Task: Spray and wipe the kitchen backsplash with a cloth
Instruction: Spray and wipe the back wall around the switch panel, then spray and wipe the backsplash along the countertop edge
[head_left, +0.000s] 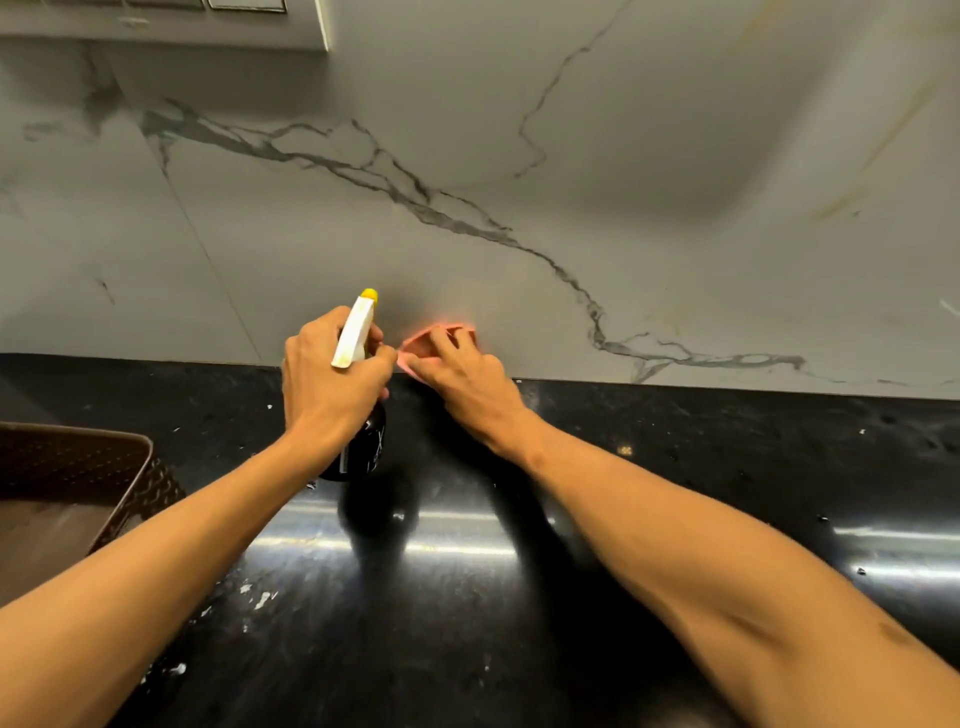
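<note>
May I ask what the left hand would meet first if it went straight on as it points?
Probably the backsplash, just left of the cloth; the spray bottle in the left hand would touch first, though depth is unclear.

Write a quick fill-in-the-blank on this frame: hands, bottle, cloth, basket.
The left hand holds the spray bottle, whose nozzle tip is ____.
The right hand presses the ____ against the backsplash.
The brown basket stands on the ____ countertop.
Missing: yellow; cloth; black.
</note>
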